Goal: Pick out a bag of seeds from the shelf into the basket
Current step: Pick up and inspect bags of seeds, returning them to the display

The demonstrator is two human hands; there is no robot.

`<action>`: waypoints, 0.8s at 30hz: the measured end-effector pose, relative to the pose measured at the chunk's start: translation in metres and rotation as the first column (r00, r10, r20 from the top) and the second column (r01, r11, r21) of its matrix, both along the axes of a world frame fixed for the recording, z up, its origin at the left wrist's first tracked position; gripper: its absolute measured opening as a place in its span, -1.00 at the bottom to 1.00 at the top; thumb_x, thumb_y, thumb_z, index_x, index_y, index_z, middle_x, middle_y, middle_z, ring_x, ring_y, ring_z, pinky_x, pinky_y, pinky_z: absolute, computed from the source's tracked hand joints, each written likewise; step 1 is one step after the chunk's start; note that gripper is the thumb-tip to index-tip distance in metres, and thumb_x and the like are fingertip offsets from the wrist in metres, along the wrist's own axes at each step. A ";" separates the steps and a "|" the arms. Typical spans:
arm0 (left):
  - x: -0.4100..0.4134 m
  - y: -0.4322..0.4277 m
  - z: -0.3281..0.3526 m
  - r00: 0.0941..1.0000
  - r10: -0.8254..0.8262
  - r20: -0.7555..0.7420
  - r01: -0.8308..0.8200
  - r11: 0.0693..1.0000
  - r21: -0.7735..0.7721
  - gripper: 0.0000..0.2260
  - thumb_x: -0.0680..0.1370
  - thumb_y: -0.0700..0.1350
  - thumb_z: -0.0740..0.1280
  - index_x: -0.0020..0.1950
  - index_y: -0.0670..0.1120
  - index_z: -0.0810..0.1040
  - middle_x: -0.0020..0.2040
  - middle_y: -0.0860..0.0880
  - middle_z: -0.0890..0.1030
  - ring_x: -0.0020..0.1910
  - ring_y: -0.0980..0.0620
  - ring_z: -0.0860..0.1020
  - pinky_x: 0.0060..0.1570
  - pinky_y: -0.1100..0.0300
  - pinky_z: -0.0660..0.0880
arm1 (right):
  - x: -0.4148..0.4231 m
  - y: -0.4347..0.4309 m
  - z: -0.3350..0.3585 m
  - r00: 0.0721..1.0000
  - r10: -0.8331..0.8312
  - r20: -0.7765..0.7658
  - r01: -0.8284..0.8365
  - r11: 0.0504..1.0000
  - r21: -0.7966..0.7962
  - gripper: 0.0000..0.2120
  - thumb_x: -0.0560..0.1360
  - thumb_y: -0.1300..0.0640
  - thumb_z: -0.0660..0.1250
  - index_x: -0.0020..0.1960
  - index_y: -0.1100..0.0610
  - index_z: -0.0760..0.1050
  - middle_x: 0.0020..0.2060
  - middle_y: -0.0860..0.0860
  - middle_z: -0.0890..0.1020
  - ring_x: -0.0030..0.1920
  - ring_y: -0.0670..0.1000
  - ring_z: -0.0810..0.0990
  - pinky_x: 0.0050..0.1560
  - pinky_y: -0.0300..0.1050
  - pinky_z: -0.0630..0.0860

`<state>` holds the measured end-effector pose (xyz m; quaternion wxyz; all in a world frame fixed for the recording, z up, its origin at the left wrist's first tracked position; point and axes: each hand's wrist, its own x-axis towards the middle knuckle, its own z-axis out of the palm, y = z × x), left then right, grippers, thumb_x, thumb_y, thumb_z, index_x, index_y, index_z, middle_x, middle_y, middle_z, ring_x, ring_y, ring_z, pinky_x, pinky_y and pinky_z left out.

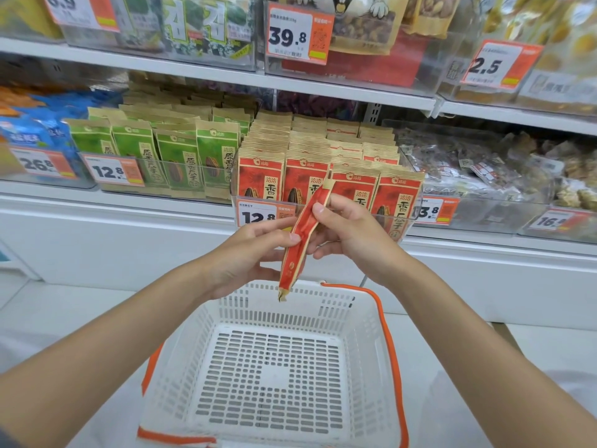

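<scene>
Seed bag [302,240] hung edge-on between both hands: left hand [255,250] pinched its middle, right hand [352,231] pinched higher up. Its lower corner hung over the far rim of the basket [365,305], open below; the shelf [129,206] stood close behind.

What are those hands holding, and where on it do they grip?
A red bag of seeds. The right hand pinches its upper half, the left hand its middle; the lower end hangs free.
</scene>
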<state>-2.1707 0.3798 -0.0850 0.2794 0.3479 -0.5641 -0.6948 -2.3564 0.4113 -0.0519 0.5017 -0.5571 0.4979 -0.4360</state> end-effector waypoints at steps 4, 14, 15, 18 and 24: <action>-0.002 0.000 -0.002 0.997 0.081 0.012 -0.081 0.996 0.029 -0.47 0.39 0.01 0.50 0.34 0.06 0.50 0.03 -0.09 0.67 -0.01 -0.04 0.66 -0.09 0.04 0.61 | 0.001 0.000 0.000 0.998 -0.031 -0.063 0.031 1.000 0.003 -0.78 0.65 0.05 0.23 0.00 0.22 0.46 -0.26 0.15 0.61 -0.34 0.04 0.64 -0.27 -0.13 0.59; -0.003 0.000 0.004 0.967 0.254 -0.030 -0.254 0.967 -0.009 -0.86 0.57 -0.09 0.37 -0.09 -0.08 0.42 -0.13 -0.15 0.60 -0.21 -0.01 0.61 -0.28 0.10 0.58 | 0.005 0.011 0.000 0.860 0.328 -0.391 -0.271 0.943 0.195 -0.75 0.50 0.01 0.46 -0.13 0.22 0.63 -0.30 0.04 0.67 -0.24 -0.06 0.63 -0.12 -0.14 0.55; -0.003 0.001 0.004 0.967 0.252 -0.037 -0.253 0.967 -0.008 -0.87 0.58 -0.11 0.36 -0.07 -0.09 0.43 -0.12 -0.16 0.59 -0.22 0.00 0.62 -0.29 0.11 0.58 | 0.005 0.011 0.000 0.862 0.345 -0.372 -0.291 0.937 0.196 -0.80 0.52 0.04 0.44 -0.13 0.19 0.64 -0.28 0.03 0.67 -0.24 -0.07 0.63 -0.13 -0.17 0.55; -0.003 0.001 0.005 0.967 0.248 -0.063 -0.248 0.969 0.002 -0.89 0.59 -0.12 0.33 -0.08 -0.09 0.43 -0.15 -0.13 0.61 -0.24 0.00 0.63 -0.28 0.09 0.58 | 0.003 0.010 0.002 0.863 0.374 -0.340 -0.334 0.927 0.173 -0.87 0.55 0.13 0.40 -0.12 0.18 0.64 -0.25 0.01 0.67 -0.24 -0.09 0.63 -0.15 -0.22 0.55; -0.004 0.001 0.005 0.967 0.246 -0.071 -0.247 0.969 -0.012 -0.88 0.59 -0.15 0.33 -0.11 -0.08 0.42 -0.20 -0.09 0.63 -0.23 0.01 0.63 -0.26 0.07 0.58 | 0.000 0.007 -0.002 0.841 0.403 -0.360 -0.375 0.915 0.148 -0.88 0.56 0.16 0.38 -0.15 0.10 0.63 -0.26 -0.02 0.68 -0.24 -0.08 0.63 -0.16 -0.25 0.54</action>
